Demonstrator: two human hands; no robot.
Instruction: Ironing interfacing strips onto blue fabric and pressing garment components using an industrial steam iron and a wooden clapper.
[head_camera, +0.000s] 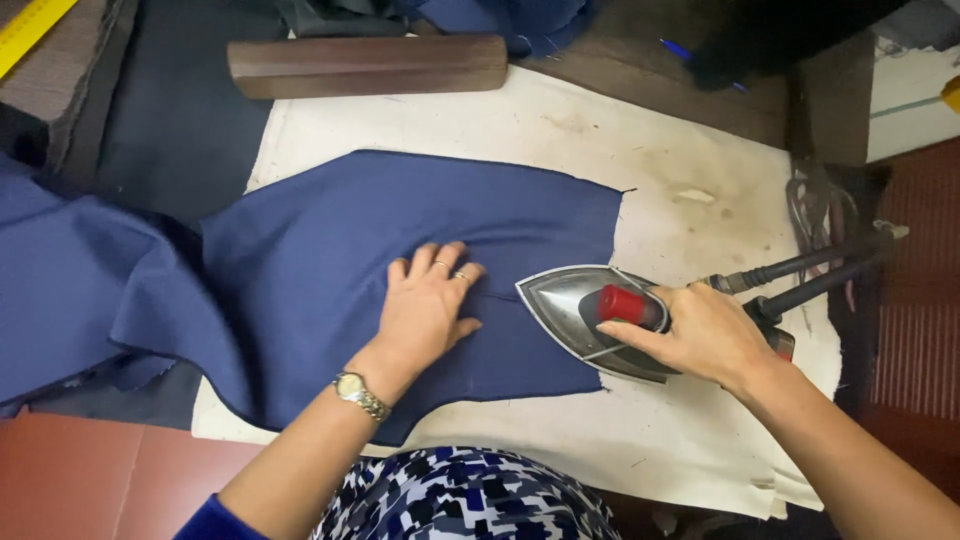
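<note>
A piece of navy blue fabric (330, 250) lies spread over a stained white pressing cloth (690, 200). My left hand (425, 305) rests flat on the fabric, fingers apart, with rings on two fingers and a watch on the wrist. A metal steam iron (570, 300) with a red knob sits on the fabric's right edge, its tip pointing left toward my left hand. My right hand (700, 335) is closed around the iron's handle. Two dark hoses (810, 270) run from the iron's rear to the right.
A long dark wooden block (365, 65) lies at the far edge of the pressing cloth. More navy fabric (60, 270) is bunched at the left and at the top. A yellow ruler (30, 30) shows in the top left corner. Red floor lies below left.
</note>
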